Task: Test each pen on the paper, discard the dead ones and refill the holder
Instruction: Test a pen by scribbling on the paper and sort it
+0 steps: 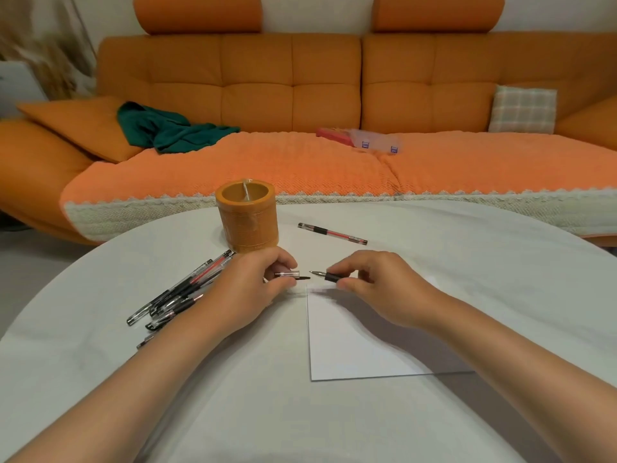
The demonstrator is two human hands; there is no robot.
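Student: Which step does the figure show?

Tutor: Uncapping, most likely. The left hand (260, 285) pinches a clear cap (287, 274). The right hand (374, 285) pinches a pen (330, 277) by its black grip. Its bare tip points at the cap, just apart from it, over the top edge of the paper (360, 342). No marks are visible on the sheet. Whether the cap is coming off or going on cannot be told.

Student: What does the next move call for?

Tutor: Probably turning the tip down onto the paper for a test stroke.

Student: What surrounds the hands?

Tutor: On the white table (467, 262), a pile of pens (180, 292) lies left of the hands. One red pen (332, 233) lies alone beyond them, and the holder (247, 217) stands upright behind the left hand. Only the right forearm overlaps the sheet. An orange sofa (293, 95) stands behind.
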